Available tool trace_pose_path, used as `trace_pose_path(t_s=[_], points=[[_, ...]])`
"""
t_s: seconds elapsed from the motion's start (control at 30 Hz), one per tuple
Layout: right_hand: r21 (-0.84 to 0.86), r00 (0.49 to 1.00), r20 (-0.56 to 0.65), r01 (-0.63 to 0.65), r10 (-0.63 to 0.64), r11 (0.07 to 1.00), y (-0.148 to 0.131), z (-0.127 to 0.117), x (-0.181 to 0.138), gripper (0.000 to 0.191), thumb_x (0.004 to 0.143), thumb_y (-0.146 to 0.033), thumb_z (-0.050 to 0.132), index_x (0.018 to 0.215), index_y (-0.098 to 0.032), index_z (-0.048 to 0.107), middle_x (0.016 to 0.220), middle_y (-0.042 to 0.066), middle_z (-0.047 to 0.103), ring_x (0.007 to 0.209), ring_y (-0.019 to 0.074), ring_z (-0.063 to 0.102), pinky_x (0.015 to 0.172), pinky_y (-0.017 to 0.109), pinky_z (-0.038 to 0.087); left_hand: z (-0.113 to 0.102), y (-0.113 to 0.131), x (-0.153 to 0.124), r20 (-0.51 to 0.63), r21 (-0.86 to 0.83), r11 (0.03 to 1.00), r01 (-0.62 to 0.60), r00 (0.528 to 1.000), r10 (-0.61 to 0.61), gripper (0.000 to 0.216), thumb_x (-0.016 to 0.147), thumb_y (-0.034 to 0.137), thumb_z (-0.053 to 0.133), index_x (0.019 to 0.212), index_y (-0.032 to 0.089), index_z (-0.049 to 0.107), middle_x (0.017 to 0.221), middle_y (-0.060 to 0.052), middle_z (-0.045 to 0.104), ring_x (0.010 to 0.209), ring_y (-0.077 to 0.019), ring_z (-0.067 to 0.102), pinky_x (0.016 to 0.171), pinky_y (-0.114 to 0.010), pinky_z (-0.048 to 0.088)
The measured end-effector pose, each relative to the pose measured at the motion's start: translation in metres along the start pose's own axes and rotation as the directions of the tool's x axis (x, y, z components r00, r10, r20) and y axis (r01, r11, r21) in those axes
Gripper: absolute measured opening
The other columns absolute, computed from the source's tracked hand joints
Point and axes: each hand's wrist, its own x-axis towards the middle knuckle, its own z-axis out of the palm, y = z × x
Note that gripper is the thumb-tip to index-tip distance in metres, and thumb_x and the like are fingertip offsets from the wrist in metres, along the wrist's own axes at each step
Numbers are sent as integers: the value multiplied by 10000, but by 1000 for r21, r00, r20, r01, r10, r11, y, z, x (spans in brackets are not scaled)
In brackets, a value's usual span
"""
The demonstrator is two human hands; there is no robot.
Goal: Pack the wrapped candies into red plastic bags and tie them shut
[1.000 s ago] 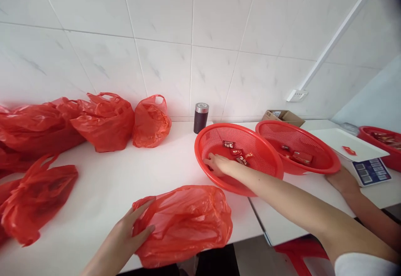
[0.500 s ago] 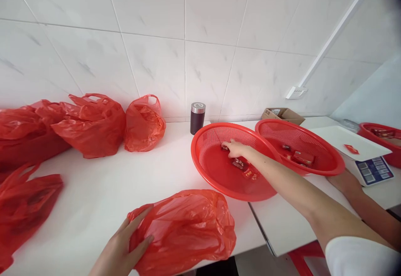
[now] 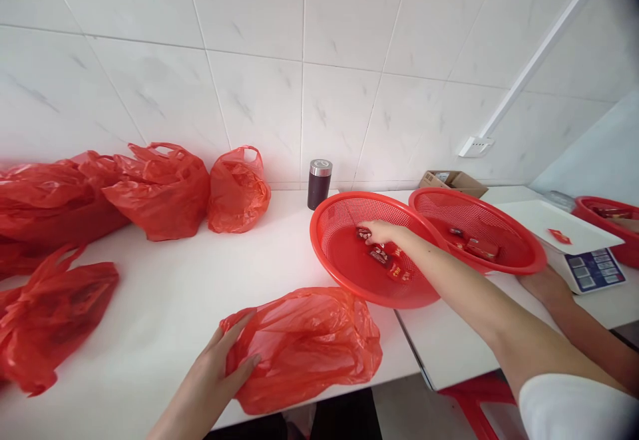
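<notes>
My left hand (image 3: 222, 363) grips the rim of a red plastic bag (image 3: 309, 353), thumb inside its mouth. The bag lies open at the table's front edge. My right hand (image 3: 380, 231) reaches into a round red perforated basket (image 3: 329, 270), its fingers closed on a small dark-red wrapped packet (image 3: 364, 233). Below that hand, on the basket floor, lie another dark-red packet (image 3: 380, 255) and a few red packets with yellow print (image 3: 396, 271). My right fingertips are partly hidden behind the hand.
Filled red bags (image 3: 162, 190) stand along the wall at left. A dark tumbler (image 3: 319, 184) stands behind the basket. At right are a second red basket (image 3: 536, 263), a cardboard box (image 3: 456, 182), a scale (image 3: 594, 268) and another person's hand (image 3: 546, 285) beneath the second basket.
The view has shifted slightly, so the table things appear a little right and higher. My right fingers remain at the packet, which shows more clearly. My left hand keeps its hold on the bag.
</notes>
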Motion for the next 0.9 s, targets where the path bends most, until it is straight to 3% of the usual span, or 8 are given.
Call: trace_pose_path(t_s=[0.13,0.27,0.37,0.4,0.5,0.63,0.77,0.9], points=[[44,1000,-10,-16,17,999,-14,2,-7,319,719,-111,714,1032,-160,673,990,127,690,902,261,651,715,304,454,-2,4,-4,-4,-2,1000,-8,1000,8,609,852,471,525,1435,323,428,1388,-75,513,1306,-298,474,1023,-408,447],[171,997,-65,50,-39,984,-35,-28,-30,241,832,-239,640,1059,-161,615,1011,116,679,848,215,662,670,276,484,-4,4,-7,-14,8,1000,2,1000,-2,644,852,469,528,1459,308,387,1403,-85,508,1316,-305,462,1023,-419,443],[350,970,-162,230,-183,908,-74,-48,-73,323,948,-421,463,1226,-258,490,1183,58,623,875,143,655,655,228,513,-2,6,-7,-2,-22,1000,18,1000,-18,688,829,442,559,1472,287,369,1426,-91,498,1308,-303,472,1033,-422,429],[480,930,-234,365,-285,798,-92,-49,-90,347,932,-440,494,1231,-265,485,1181,57,620,873,147,656,651,233,520,-2,8,-6,3,-45,999,27,1000,-27,705,816,430,577,1473,282,369,1440,-91,486,1301,-302,479,1035,-422,426],[593,801,-217,562,-557,577,-150,-28,-138,327,859,-410,616,1144,-264,550,1074,36,646,848,159,648,666,257,524,-1,17,-4,17,-149,988,38,999,-36,747,774,387,620,1470,264,378,1459,-101,469,1276,-316,501,1022,-433,435],[297,768,-49,622,-639,725,-196,19,-163,434,804,-310,676,1220,-243,567,1131,92,625,976,255,611,779,387,507,-3,27,-1,76,-261,965,25,997,-5,784,777,364,620,1491,216,333,1382,-136,546,1201,-318,564,988,-443,458],[324,796,-186,603,-575,729,-176,14,-151,520,845,-433,634,1325,-289,496,1241,81,594,1073,241,583,880,383,484,-7,26,-1,42,-187,982,24,999,-16,777,784,358,624,1490,235,322,1430,-118,494,1245,-307,527,1017,-438,436],[314,894,-302,420,-330,852,-100,-19,-122,453,894,-454,543,1323,-322,482,1231,53,599,1065,204,594,900,346,473,-9,20,-7,-21,-129,988,-79,997,77,672,820,370,596,1454,295,388,1436,-88,476,1275,-296,502,1017,-414,450]])
